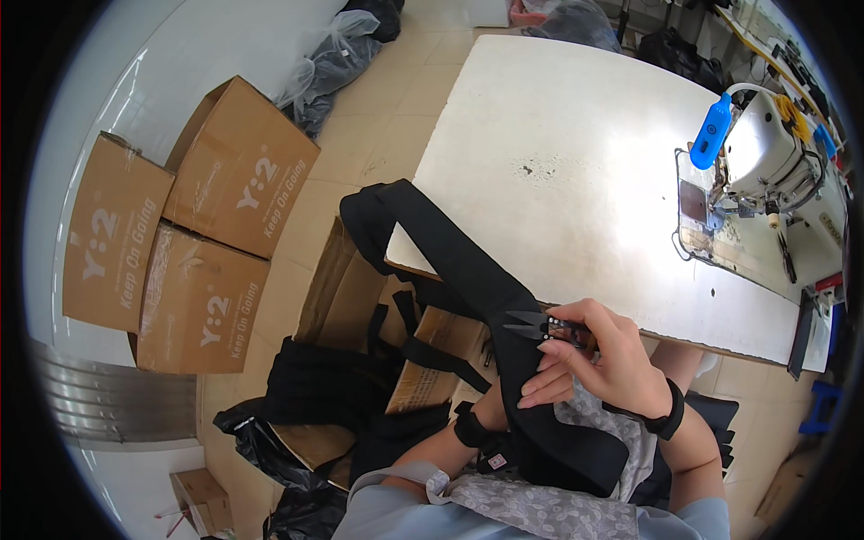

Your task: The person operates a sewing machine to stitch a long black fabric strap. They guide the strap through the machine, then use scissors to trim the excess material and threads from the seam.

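A pair of small thread snips (529,326) sits in my right hand (614,358), its fingers wrapped round the dark handles. The two blades point left and stand apart over a wide black fabric strap (450,243). This strap runs from the table's left corner down across my lap, where its lower end folds into a loop. Some right fingertips rest on the strap's edge. My left forearm, with a black wristband, reaches under the strap, so my left hand (491,410) is mostly covered and its fingers are hidden.
The white table (558,117) carries a sewing machine (765,153) with a blue lamp (712,131) at right. More black straps (324,382) hang over an open cardboard box (328,292) at left. Stacked cartons (238,171) and black plastic bags (261,450) stand beyond.
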Demonstrator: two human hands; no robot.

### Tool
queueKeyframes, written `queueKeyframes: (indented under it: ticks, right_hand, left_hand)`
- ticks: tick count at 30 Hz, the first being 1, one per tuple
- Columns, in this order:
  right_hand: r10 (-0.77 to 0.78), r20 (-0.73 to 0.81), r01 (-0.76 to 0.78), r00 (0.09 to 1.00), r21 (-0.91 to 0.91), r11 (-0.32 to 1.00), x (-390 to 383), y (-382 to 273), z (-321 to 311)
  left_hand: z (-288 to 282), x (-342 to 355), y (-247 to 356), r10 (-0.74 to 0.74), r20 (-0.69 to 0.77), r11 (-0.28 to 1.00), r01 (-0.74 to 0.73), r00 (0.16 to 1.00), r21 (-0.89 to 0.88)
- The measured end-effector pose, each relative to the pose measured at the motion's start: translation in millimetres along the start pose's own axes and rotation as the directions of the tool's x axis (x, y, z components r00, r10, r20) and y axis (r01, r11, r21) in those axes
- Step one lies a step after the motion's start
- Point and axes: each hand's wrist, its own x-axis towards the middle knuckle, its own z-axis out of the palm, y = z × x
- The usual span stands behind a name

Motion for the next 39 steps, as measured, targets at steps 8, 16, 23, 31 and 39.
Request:
queueKeyframes:
  ticks: [8,16,23,31,39]
  right_hand:
    - [0.022,-0.08,-0.025,0.997,-0.034,0.999,-7,-1,8]
    - [0.356,-0.41,-0.176,0.84,0.415,0.893,-1,5,-12]
    - [0.026,-0.021,-0.025,0.999,0.032,0.999,-16,0,-14]
    - [-0.092,0.017,0.092,0.996,-0.001,0.996,-9,3,-10]
    - [-0.065,0.051,0.066,0.997,-0.01,0.998,-7,0,-13]
  left_hand:
    - [-1,-8,-4,0.038,-0.266,0.998,-0.048,0.963,-0.031]
    - [2,13,-4,-0.031,0.079,0.999,0.033,0.996,-0.024]
    - [-10,4,-11,-0.027,0.1,0.996,0.035,0.995,-0.081]
    - [-8,1,-13,-0.044,0.051,0.995,0.048,0.998,-0.086]
    - [-8,1,-12,-0.044,0.059,0.995,0.049,0.997,-0.087]
